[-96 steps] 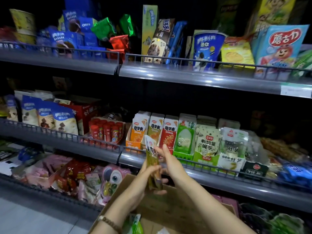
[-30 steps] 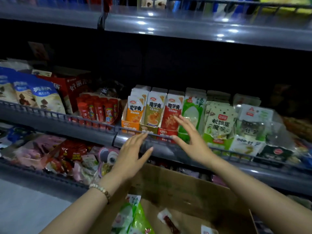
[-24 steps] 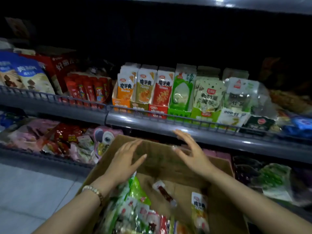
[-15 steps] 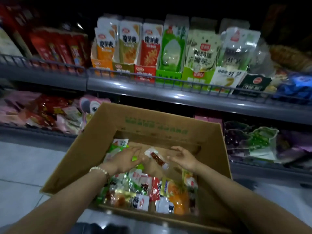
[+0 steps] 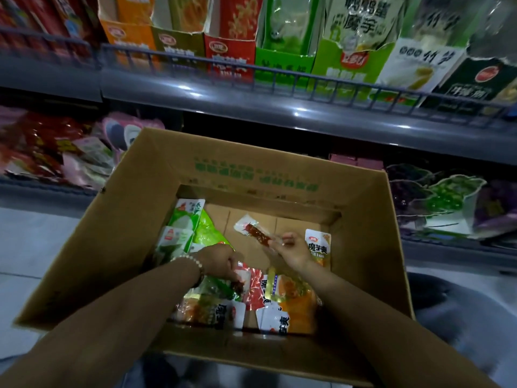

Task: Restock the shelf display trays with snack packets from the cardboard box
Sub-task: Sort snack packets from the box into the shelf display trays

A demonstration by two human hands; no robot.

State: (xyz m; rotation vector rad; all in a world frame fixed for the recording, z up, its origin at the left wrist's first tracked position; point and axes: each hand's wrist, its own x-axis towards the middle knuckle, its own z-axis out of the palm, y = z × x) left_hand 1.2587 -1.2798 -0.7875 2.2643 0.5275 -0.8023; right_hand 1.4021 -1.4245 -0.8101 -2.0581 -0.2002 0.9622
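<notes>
Head view: your hands are apart inside the cardboard box [image 5: 251, 169]. Your right hand [image 5: 291, 252] pinches one end of a clear packet [image 5: 251, 233] with a red strip, at 12 o'clock of the loose packets [image 5: 293, 301]. Your left hand [image 5: 219, 260] curls down into that pile; you cannot tell whether it grips one. At 12 o'clock the wire rail [image 5: 251, 72] fronts the display trays [image 5: 229, 54]; the box's far wall stands between them and your hands. At 3 o'clock lie grape-printed bags [image 5: 436, 197].
</notes>
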